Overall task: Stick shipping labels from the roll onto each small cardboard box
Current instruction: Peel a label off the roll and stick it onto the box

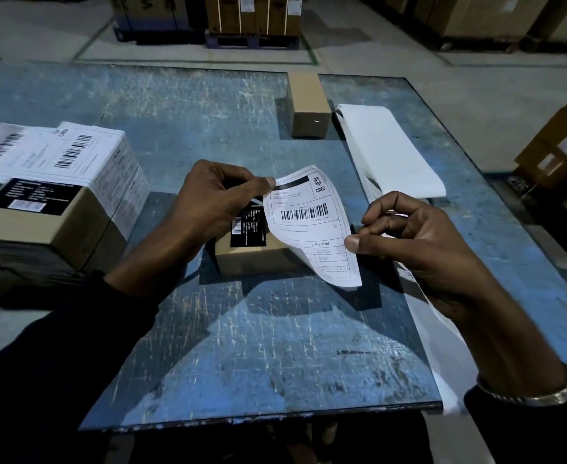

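Scratched blue paint covers the table (275, 346), which stands in a dim warehouse with palletised cartons (252, 18) on the floor beyond its far edge. Near the middle of the table sits a small cardboard box (252, 259) with a black printed panel on its top. Above it a shipping label (312, 226) (white, with a barcode and the words CRED and Pre-Paid) hangs curled in the air, stretched between both hands. The left hand (215, 202) pinches the label's upper left corner between thumb and curled fingers, hovering over the box's far left side. The right hand (409, 242) pinches the label's right edge with thumb against forefinger, the other fingers curled in; a metal bracelet (529, 396) circles its wrist. Under the right hand a long white strip of backing paper (392, 152) runs from the far right part of the table towards the near right corner and over the near edge. Whether the label's lower end touches the box cannot be told. A second small cardboard box (308, 108) stands at the far edge, just beside the strip's far end. Off the left edge lies a larger carton (54, 216), already carrying white barcode labels on top and down its side
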`<state>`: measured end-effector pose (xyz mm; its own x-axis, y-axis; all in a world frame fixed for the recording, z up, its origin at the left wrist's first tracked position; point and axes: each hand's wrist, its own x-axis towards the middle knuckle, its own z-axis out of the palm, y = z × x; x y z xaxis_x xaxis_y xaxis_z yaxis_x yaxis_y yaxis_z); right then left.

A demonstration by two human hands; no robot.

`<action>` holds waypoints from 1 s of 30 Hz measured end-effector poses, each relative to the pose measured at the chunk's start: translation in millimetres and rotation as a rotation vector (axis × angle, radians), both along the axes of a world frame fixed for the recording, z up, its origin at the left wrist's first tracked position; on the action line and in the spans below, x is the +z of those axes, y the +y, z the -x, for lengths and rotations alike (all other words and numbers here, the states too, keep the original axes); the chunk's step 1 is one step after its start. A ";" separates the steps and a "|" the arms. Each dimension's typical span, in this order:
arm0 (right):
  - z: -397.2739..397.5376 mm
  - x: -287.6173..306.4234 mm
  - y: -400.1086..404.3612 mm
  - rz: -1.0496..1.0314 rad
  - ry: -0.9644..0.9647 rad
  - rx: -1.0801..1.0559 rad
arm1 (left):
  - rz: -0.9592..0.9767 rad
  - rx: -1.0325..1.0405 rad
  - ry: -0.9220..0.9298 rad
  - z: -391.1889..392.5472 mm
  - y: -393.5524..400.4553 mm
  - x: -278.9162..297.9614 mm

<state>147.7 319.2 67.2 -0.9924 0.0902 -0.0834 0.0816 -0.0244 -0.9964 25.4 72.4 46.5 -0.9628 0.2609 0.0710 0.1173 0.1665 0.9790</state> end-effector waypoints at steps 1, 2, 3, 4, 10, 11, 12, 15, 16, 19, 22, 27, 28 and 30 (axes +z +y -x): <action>-0.1 0.6 -0.3 0.003 -0.004 0.000 | -0.007 0.002 -0.009 0.4 -0.4 0.3; -0.1 0.9 -0.4 0.001 -0.007 0.001 | -0.014 0.002 -0.019 0.6 -0.9 0.2; 0.0 1.0 -0.5 -0.002 -0.008 0.002 | -0.016 0.002 -0.021 1.0 -0.9 0.0; 0.0 1.0 -0.8 -0.008 -0.008 0.001 | -0.012 0.001 -0.019 1.0 -1.1 0.1; 0.1 -0.8 -0.9 -0.045 0.013 -0.003 | 0.026 0.003 -0.030 0.2 -2.9 -1.2; 0.1 -1.1 -0.8 -0.056 0.019 -0.003 | 0.026 0.004 -0.033 0.3 -3.4 -1.8; 0.3 -1.5 -0.7 -0.074 0.024 -0.002 | 0.027 0.005 -0.034 0.6 -3.9 -2.3; 0.5 -2.8 0.6 -0.125 0.037 -0.001 | 0.042 0.001 -0.040 1.3 -4.1 -3.7; 0.8 -3.5 1.1 -0.136 0.040 -0.003 | 0.047 -0.001 -0.043 0.9 -3.7 -3.9; 1.6 -5.4 2.5 -0.141 0.050 0.000 | 0.071 -0.002 -0.037 1.4 -2.9 -5.1; 1.7 -7.0 3.9 -0.136 0.053 0.004 | 0.061 0.002 -0.020 2.1 -2.6 -5.7; 3.7 -11.5 9.0 -0.162 0.077 0.021 | 0.072 -0.003 0.009 2.7 -1.5 -7.9; 4.0 -13.0 10.0 -0.158 0.082 0.021 | 0.073 0.001 0.011 3.0 -1.5 -8.4; 4.8 -15.0 11.5 -0.117 0.102 0.004 | 0.074 0.009 0.019 3.8 -1.8 -9.4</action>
